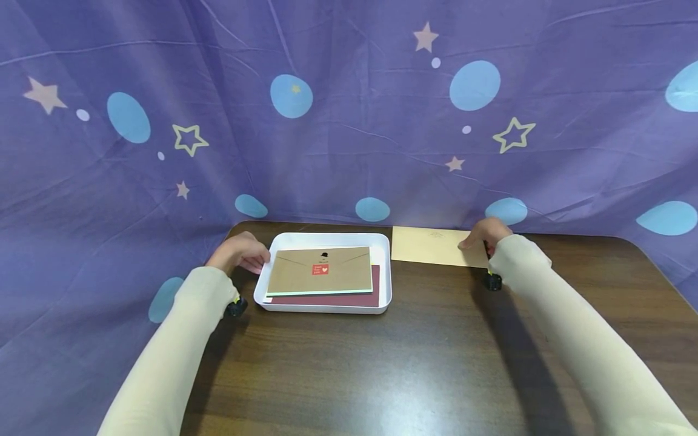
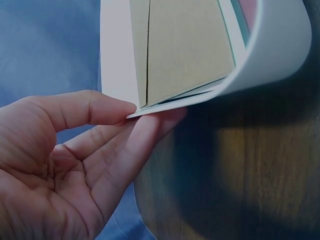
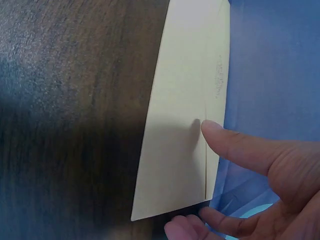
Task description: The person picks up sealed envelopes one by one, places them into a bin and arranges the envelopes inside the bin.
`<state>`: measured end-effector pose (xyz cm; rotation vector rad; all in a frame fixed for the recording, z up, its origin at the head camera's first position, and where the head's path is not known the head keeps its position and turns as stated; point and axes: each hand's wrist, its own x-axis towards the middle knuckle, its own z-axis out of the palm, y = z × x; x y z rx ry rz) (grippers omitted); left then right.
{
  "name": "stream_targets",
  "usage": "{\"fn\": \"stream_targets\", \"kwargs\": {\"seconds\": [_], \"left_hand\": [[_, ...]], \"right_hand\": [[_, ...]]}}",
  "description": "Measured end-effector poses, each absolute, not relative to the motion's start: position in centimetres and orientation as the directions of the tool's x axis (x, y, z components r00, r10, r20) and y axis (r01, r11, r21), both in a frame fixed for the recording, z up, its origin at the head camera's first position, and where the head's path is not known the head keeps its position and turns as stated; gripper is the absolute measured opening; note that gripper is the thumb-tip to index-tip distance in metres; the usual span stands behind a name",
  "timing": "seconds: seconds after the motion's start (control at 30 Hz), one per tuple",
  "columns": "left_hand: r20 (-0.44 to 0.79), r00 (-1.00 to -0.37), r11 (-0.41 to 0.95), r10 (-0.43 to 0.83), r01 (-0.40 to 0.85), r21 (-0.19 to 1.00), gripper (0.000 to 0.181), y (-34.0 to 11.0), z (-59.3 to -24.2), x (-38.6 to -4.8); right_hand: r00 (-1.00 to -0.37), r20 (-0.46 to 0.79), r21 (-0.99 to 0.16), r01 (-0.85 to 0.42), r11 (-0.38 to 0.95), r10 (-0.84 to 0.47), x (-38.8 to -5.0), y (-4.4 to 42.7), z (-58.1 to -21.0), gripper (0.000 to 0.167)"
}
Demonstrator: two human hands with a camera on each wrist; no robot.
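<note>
My left hand (image 1: 240, 251) pinches the left rim of a white tray (image 1: 386, 272), thumb above and fingers below the rim in the left wrist view. A kraft-brown envelope (image 1: 294, 275) with a red heart sticker lies uppermost in the tray, over a dark red envelope (image 1: 327, 300) and pale-edged ones. Right of the tray, a cream envelope (image 1: 420, 247) lies flat on the table. At its right end is my right hand (image 1: 488, 231). In the right wrist view, the thumb (image 3: 215, 130) reaches over the envelope's face while the other fingers are beside its short edge.
Brown wooden table (image 1: 349, 375) spreads in front of the tray and to both sides. Behind it hangs a purple cloth (image 1: 349, 163) with stars and blue spots, close to the table's back edge.
</note>
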<state>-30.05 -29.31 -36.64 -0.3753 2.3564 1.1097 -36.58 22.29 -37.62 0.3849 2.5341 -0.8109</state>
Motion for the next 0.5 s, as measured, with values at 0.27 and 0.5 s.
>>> {"fn": "stream_targets", "kwargs": {"seconds": [0.27,0.5], "left_hand": [[-0.555,-0.831,0.626,-0.041,-0.454,0.634,0.007,-29.38,-36.74,-30.11],[-0.556,-0.830,0.631,-0.052,-0.459,0.626,0.008,-29.36,-36.70,-30.15]], "right_hand": [[-0.878,-0.464,-0.427,0.338,0.839,0.118,-36.19,21.88,-37.57,0.077],[-0.826,-0.530,-0.417,0.449,0.791,0.189,-36.83,21.68,-37.47,0.088]]}}
